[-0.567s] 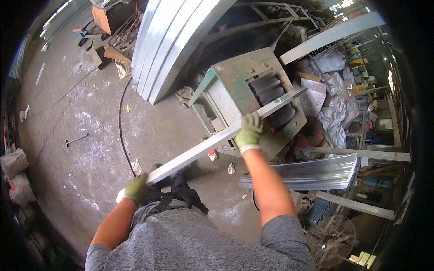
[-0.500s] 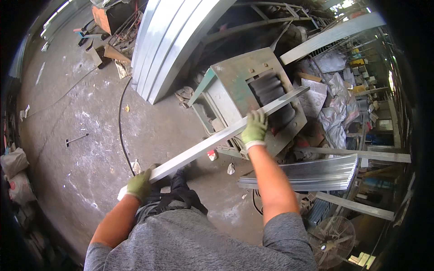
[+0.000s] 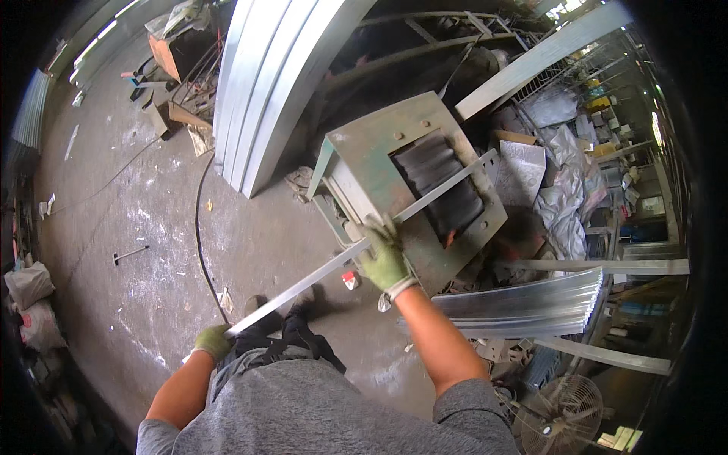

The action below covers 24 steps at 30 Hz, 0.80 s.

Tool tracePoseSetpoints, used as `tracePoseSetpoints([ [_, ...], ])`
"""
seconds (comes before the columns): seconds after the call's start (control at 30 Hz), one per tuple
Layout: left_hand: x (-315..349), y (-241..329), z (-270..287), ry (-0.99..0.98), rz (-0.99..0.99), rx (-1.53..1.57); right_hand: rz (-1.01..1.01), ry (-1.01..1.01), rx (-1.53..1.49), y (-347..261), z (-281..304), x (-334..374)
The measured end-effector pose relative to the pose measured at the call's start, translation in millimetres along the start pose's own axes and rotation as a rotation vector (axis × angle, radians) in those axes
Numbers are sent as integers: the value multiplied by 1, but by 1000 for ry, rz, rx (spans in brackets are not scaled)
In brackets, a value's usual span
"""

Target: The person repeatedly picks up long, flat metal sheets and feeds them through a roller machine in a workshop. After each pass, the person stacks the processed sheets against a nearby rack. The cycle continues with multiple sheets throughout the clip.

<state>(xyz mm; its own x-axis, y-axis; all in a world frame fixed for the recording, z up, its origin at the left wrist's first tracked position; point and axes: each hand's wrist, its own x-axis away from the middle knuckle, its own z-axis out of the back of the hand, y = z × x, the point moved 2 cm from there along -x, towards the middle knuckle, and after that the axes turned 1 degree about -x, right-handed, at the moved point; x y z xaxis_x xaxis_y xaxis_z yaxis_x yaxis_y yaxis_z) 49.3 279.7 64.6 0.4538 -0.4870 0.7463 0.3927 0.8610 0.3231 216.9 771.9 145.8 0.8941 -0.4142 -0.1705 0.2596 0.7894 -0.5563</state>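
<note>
Grey short-sleeved shirt, green work gloves on both hands (image 3: 383,260).

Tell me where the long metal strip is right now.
Centre of the head view: the metal strip runs diagonally from the left hand, through the right hand, across the green machine.

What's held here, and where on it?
Both gloved hands hold one long metal strip: left hand at its near end, right hand around mid-length, far end over the green machine.

Both gloved hands gripping long metal strip (image 3: 334,262). Left hand (image 3: 212,341) closed round near end, low left. Right hand (image 3: 383,258) wrapped round middle. Far end over dark rollers of green machine (image 3: 379,152). Stacked metal sheets (image 3: 523,303) right; fan (image 3: 561,413) near right on floor (image 3: 136,227).
</note>
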Motion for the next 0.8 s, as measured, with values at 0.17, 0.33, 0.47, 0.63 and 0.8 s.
tracePoseSetpoints([
  [0.17,-14,36,29,-147,-27,19,7,208,79,-1,2,-2],
  [0.33,-7,157,90,-30,-178,313,-147,416,258,76,28,-54],
  [0.47,-8,220,104,34,-235,146,-189,394,367,121,48,-75],
  [0.63,-25,222,88,17,-252,146,-201,335,499,128,50,-71],
  [0.8,-26,170,72,22,-269,173,-245,269,574,94,21,-55],
])
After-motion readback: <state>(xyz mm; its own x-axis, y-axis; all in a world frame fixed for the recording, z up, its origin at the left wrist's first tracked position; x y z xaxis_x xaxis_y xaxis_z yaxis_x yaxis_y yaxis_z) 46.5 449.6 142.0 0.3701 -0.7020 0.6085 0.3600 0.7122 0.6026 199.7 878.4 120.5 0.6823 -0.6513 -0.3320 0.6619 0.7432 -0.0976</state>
